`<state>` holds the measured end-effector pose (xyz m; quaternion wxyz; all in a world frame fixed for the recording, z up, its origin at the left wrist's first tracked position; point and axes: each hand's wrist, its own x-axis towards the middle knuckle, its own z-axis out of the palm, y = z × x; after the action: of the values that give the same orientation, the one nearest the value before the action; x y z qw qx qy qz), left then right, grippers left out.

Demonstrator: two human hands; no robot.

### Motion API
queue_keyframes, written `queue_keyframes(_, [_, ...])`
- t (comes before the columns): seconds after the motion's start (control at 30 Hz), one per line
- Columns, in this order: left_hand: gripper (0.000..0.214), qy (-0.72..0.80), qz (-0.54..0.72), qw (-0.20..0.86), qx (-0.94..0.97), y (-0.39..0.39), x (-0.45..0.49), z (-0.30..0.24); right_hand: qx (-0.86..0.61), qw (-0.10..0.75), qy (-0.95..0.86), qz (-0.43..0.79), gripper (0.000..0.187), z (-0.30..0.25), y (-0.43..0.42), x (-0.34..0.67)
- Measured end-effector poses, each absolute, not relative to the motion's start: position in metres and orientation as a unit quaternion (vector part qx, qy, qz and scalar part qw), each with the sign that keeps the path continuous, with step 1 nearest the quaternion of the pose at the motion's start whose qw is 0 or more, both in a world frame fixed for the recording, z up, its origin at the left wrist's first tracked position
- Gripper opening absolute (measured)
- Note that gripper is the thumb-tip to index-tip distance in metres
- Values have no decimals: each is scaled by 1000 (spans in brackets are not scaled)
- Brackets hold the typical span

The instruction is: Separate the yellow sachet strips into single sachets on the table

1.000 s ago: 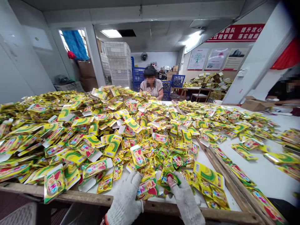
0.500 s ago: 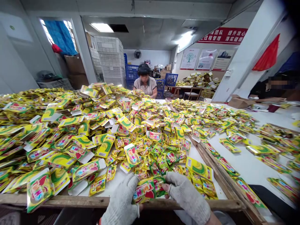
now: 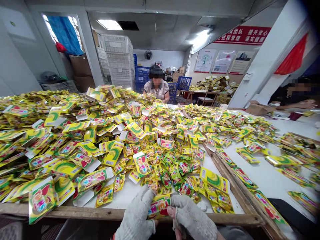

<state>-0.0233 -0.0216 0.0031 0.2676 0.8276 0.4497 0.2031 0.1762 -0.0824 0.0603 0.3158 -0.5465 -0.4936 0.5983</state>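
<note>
Near the table's front edge, my left hand (image 3: 137,213), in a white knit glove, is closed round the left end of a small yellow-green candy box (image 3: 159,207) with a red fruit picture and colourful letters. At the box's right end, my gloved right hand (image 3: 194,215) is closed on it, bare fingertips pressed against the end. Whether a packet is inside the box or under those fingers is hidden. Just beyond my hands lies a heap of small shiny candy packets (image 3: 172,170). Another box (image 3: 142,164) with an open white flap rests at the heap's near left.
A large pile of flat yellow boxes (image 3: 82,146) covers the left and back of the table. Wooden strips (image 3: 230,181) edge the work area, with scattered boxes beyond and a dark flat object (image 3: 287,210) at right. Co-workers sit opposite (image 3: 157,89) and far right (image 3: 295,95).
My right hand has moved left, closer to my left hand. The packet seen at the box's right end no longer shows. The view has shifted slightly.
</note>
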Motion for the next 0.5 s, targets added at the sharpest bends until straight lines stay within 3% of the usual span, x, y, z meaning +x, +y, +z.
queue_keyframes(0.13, [78,411,267,436,754,-24,-20,19,-558,340,-487,579,52,50,-82,176])
queue_keyframes(0.27, [50,408,262,577,658,-23,-25,36,-592,351,-510,516,42,41,-80,169])
queue_keyframes(0.4, [44,392,248,595,656,-21,-24,36,-652,338,-546,403,27,31,-78,168])
queue_keyframes(0.5, [41,401,288,537,684,-13,-17,32,-674,369,-498,401,28,32,-80,190])
